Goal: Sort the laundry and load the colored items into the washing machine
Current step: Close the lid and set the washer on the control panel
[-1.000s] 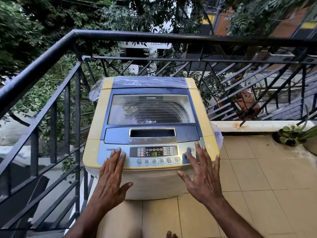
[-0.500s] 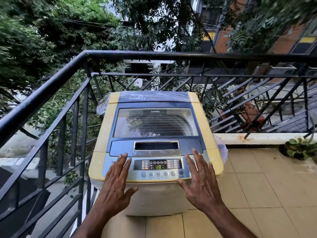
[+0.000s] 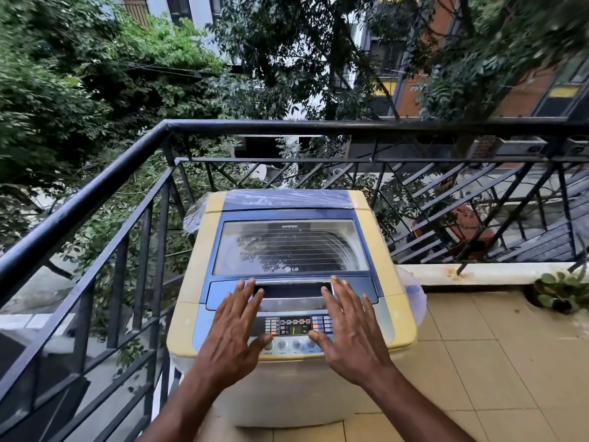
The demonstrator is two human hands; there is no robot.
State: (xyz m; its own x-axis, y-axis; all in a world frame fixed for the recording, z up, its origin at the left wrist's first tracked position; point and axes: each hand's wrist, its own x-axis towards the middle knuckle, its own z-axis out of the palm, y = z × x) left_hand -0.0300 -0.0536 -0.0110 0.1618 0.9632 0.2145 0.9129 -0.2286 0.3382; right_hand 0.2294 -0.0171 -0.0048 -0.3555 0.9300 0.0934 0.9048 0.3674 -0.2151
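You are standing at the washing machine (image 3: 291, 282) in the balcony corner, its lid shut, its control panel (image 3: 294, 327) facing you and its long axis running away toward the railing (image 3: 287, 126). Your left hand (image 3: 231, 339) and right hand (image 3: 350, 336) are lying flat on it with fingers spread, gripping nothing; the fingertips are reaching the lid handle (image 3: 293, 293).

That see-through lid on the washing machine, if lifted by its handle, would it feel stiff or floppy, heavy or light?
The lid probably lifts stiffly: it looks like a rigid clear panel in a blue frame. It is likely light for its size, being thin. The recessed handle, where both hands' fingers reach, looks glossy, so perhaps slightly slippery. It would likely swing up at the back rather than come free.
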